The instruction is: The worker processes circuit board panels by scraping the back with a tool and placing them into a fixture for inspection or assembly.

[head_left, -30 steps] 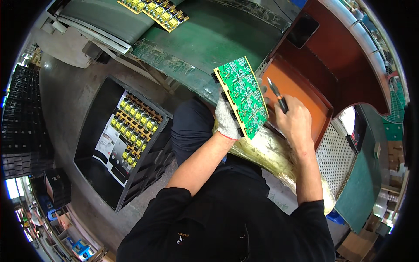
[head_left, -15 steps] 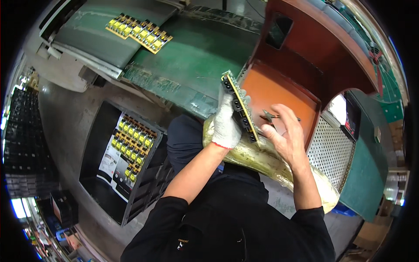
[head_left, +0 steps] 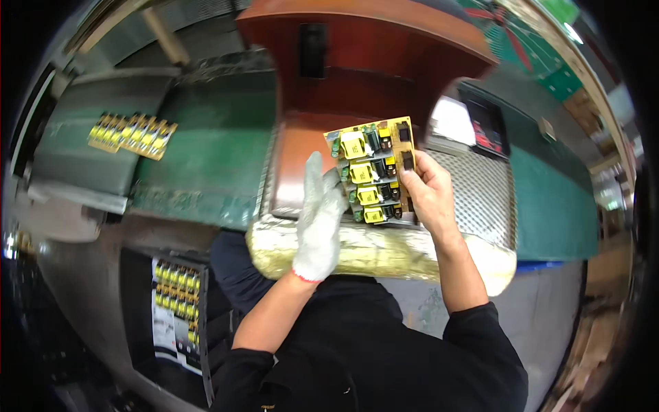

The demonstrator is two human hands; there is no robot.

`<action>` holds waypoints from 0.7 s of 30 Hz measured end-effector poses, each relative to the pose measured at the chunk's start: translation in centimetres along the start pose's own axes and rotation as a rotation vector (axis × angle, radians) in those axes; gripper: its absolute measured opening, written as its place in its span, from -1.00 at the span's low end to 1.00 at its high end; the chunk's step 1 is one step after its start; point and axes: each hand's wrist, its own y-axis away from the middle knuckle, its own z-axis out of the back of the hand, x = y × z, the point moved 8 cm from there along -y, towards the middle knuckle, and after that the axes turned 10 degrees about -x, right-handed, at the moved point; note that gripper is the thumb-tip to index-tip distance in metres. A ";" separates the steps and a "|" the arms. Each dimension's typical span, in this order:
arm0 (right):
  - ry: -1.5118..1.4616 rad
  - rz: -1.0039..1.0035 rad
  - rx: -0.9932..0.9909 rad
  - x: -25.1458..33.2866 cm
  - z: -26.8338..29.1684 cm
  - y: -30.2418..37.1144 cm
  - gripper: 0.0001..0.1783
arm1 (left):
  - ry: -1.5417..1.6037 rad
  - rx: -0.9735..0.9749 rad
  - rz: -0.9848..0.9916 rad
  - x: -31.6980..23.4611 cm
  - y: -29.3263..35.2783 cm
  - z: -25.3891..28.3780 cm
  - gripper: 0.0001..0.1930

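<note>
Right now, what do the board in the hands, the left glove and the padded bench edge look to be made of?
Board: rigid laminate, probably, with glossy yellow parts. Glove: white knit fabric, matte, red cuff trim. Bench edge: padding under shiny, wrinkled yellowish plastic wrap, likely.

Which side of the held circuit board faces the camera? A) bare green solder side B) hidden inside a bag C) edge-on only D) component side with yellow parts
D: the circuit board, held between the gloved left hand and the bare right hand, shows its yellow and black components to the camera.
</note>
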 end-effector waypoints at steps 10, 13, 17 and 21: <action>-0.059 -0.140 -0.549 -5.0 31.8 -1.9 -0.73 | -0.166 0.267 0.128 1.9 -1.8 0.1 -0.08; 0.366 -0.172 -0.693 -6.9 43.6 -1.9 -0.76 | -0.063 0.241 0.202 1.8 -2.9 2.8 -0.15; 0.698 -0.394 -0.711 -13.1 53.3 -0.9 -0.74 | 0.112 0.210 0.268 1.9 -4.4 6.5 -0.27; 0.682 -0.563 -0.673 -16.6 55.0 0.7 -0.82 | 0.196 0.205 0.295 0.8 -4.9 7.5 -0.32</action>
